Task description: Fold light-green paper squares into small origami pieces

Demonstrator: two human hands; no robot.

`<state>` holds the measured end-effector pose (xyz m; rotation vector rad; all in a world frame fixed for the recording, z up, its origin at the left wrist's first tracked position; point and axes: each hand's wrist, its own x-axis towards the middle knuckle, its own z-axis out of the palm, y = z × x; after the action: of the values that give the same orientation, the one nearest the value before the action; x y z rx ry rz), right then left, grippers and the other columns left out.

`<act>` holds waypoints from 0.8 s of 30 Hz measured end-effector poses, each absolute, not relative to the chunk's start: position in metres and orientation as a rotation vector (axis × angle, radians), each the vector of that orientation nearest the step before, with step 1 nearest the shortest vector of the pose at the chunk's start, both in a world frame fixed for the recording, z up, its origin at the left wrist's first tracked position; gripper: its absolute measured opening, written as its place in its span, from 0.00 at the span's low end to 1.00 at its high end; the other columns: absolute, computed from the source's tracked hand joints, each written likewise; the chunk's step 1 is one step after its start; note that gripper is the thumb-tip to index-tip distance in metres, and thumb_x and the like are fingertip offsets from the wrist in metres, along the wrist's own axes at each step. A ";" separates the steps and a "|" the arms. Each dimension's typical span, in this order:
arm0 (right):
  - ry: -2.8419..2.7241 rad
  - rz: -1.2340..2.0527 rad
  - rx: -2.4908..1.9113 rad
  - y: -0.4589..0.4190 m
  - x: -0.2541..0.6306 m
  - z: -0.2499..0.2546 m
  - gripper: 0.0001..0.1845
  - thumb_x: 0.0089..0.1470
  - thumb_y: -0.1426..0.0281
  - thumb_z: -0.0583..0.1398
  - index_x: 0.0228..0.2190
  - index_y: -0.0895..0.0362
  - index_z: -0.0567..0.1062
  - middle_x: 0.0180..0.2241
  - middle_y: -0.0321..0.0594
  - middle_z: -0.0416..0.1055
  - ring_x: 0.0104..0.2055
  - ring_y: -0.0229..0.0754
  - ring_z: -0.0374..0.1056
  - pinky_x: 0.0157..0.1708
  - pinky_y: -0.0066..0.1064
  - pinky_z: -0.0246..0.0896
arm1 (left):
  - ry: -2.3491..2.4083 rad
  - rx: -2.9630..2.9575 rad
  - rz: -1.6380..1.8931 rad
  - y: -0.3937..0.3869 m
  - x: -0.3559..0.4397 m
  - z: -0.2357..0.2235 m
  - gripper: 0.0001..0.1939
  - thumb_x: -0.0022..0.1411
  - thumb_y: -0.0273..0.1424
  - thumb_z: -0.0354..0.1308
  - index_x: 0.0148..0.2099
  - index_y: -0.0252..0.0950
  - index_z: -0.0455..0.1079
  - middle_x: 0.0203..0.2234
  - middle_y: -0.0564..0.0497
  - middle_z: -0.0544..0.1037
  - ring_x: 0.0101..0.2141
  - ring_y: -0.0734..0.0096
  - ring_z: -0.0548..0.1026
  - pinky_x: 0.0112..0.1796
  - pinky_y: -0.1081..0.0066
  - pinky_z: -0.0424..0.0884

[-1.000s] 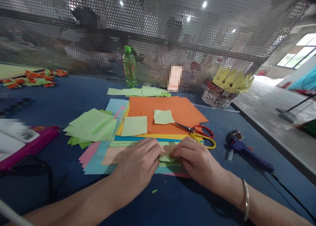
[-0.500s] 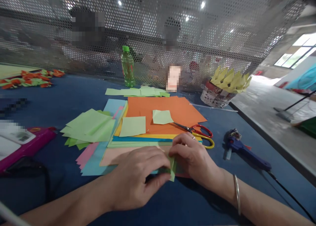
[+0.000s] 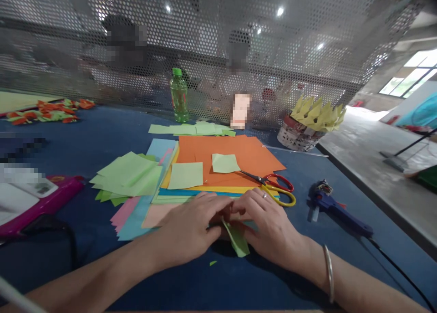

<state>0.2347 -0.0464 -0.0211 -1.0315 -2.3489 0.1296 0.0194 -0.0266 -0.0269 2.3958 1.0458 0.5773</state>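
My left hand (image 3: 194, 228) and my right hand (image 3: 268, 222) meet over the front edge of the paper stack. Between them they hold a small folded piece of light green paper (image 3: 239, 242), its lower end hanging out beneath the fingers. Both hands are closed on it; some fingertips are hidden. Just beyond lie sheets of orange paper (image 3: 228, 144) with two pale green squares (image 3: 186, 175) on top. Scissors (image 3: 269, 182) with one red and one yellow handle loop rest on the stack beside my right hand. A tiny green scrap (image 3: 213, 263) lies on the blue table.
Loose green sheets (image 3: 128, 174) lie left of the stack. A glue gun (image 3: 337, 210) with a cord is at right. A green bottle (image 3: 179, 96), green paper strips (image 3: 191, 129) and a pot with yellow paper points (image 3: 303, 126) stand before the perforated metal screen (image 3: 205, 44).
The green paper has tilted and more of it shows below the fingers. My left hand has shifted slightly up. The small green scrap now shows on the table.
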 end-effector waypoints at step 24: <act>-2.485 0.119 -1.117 -0.043 0.245 -0.019 0.09 0.53 0.82 0.59 0.29 0.56 0.74 0.31 0.40 0.71 0.36 0.43 0.64 0.36 0.34 0.60 | 0.944 2.618 0.745 -0.031 0.009 -0.023 0.06 0.66 0.28 0.61 0.34 0.37 0.73 0.32 0.54 0.74 0.36 0.66 0.69 0.43 0.61 0.60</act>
<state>0.2453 -0.0429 -0.0186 -1.1165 -2.4847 0.1189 0.0088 -0.0312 -0.0226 2.6184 0.9436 0.7453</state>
